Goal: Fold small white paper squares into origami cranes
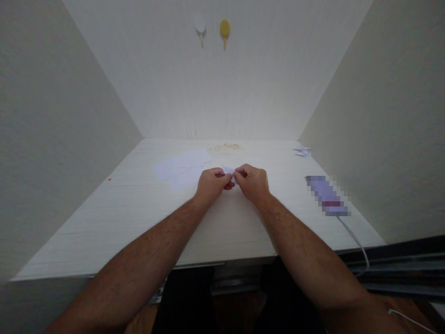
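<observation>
Between my two hands, above the middle of the white table, is a small folded piece of white paper [227,169] with a pointed tip sticking up. My left hand [213,182] pinches it from the left, thumb and fingers closed. From the other side, my right hand [251,180] grips it with thumb and forefinger, the fingertips of both hands nearly meeting. Much of the paper is hidden by my fingers. Several flat white paper sheets [184,168] lie overlapping on the table, just left of my left hand.
Folded white paper shapes [303,151] sit at the table's back right corner. A blurred-out flat device [327,195] with a white cable [354,239] lies on the right. Walls enclose the table [121,222]; a white hook [200,25] and a yellow hook [225,30] hang at the back.
</observation>
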Demonstrator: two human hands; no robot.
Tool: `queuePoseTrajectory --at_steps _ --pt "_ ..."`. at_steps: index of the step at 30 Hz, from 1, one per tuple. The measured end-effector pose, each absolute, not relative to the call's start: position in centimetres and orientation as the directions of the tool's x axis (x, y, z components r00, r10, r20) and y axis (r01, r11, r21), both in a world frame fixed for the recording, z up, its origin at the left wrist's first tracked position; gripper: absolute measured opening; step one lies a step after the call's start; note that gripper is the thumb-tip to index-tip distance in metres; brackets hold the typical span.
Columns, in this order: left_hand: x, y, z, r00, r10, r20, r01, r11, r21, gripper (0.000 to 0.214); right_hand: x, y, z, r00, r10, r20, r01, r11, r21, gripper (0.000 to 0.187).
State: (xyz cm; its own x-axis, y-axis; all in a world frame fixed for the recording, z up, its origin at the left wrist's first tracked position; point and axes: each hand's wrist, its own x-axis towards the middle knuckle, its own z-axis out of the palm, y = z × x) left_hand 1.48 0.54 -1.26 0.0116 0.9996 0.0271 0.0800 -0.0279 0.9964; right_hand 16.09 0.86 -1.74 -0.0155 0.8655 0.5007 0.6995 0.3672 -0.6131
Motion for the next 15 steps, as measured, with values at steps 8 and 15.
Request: queuePoseTrajectory --at_steps 8,15 --pt "1.72 0.39 -1.14 -0.049 0.995 0.092 0.127 -0.085 0.988 0.019 15.97 0.51 -1.53 -0.020 0.847 0.531 0.679 0.402 -0.615 0.010" --pt "1.68 0.44 -1.16 -0.060 0.988 0.141 0.128 -0.132 0.983 0.016 15.86 0.81 -2.00 -0.018 0.814 0.581 0.623 0.463 -0.630 0.017"
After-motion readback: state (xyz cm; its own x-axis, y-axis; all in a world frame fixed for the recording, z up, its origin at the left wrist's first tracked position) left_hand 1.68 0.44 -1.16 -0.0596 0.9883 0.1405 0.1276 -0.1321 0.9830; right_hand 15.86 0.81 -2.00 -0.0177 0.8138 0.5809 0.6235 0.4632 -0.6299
